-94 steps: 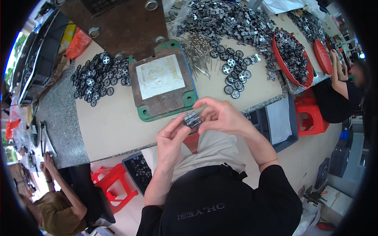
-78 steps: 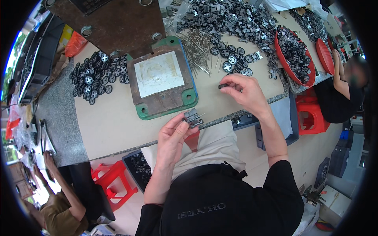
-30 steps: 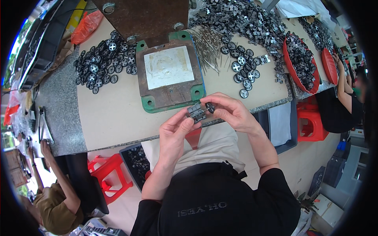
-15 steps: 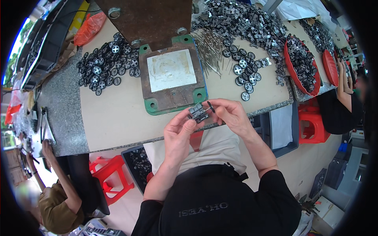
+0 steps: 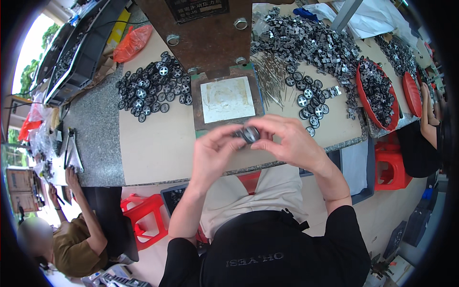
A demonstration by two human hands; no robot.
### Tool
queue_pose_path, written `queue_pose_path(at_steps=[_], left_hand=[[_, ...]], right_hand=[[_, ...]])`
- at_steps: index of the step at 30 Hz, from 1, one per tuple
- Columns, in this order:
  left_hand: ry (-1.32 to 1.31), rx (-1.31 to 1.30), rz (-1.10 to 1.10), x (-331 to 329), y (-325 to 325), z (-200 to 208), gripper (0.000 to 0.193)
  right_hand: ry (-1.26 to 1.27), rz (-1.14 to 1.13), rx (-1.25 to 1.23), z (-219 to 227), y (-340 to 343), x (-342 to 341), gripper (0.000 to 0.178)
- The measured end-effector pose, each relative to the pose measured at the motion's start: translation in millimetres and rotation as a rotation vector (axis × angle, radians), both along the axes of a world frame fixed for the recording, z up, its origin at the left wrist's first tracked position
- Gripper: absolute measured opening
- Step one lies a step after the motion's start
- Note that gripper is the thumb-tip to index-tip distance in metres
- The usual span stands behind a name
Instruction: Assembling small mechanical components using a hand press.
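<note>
Above the near table edge, in front of the press, both hands come together on one small piece. My left hand [image 5: 210,152] is closed, its fingers pinching the dark plastic block, which is mostly hidden by fingers and blurred. A small black toy wheel [image 5: 251,134] with a light hub shows at the block's right end, its face turned up. Thumb and fingers of my right hand [image 5: 288,139] grip this wheel by its rim. Just beyond the hands lies the press's base plate [image 5: 225,101], with a white sheet on it.
Wheels [image 5: 152,87] are heaped left of the press, more wheels [image 5: 313,101] to its right. Thin metal axles [image 5: 272,79] lie beside a large pile of dark plastic parts [image 5: 311,40]. A red basket [image 5: 395,112] holds parts. Pliers-like tool [image 5: 72,149] lies left, near another person's hand.
The wheel and block have been turned, so the wheel now faces up and hides more of the block. My hands are closer together. The whole view has shifted.
</note>
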State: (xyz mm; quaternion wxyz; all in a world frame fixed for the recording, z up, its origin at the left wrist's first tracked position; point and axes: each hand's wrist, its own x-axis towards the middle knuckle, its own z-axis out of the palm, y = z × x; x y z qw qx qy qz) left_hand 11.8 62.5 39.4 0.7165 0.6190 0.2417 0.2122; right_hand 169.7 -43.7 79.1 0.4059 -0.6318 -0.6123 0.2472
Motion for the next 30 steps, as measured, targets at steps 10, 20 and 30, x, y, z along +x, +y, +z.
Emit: queue_pose_path(at_steps=[10, 20, 30], left_hand=[[0.103, 0.444, 0.364, 38.6, 59.5, -12.9, 0.019], [0.017, 0.515, 0.477, 47.9, 56.2, -22.0, 0.019], [0.008, 0.592, 0.540, 43.2, 57.8, -36.7, 0.015]], right_hand=[[0.048, -0.242, -0.014, -26.9, -13.9, 20.7, 0.035], [-0.082, -0.256, -0.002, 5.5, -31.5, 46.0, 0.027], [-0.057, -0.338, 0.620, 246.0, 62.7, 105.1, 0.029]])
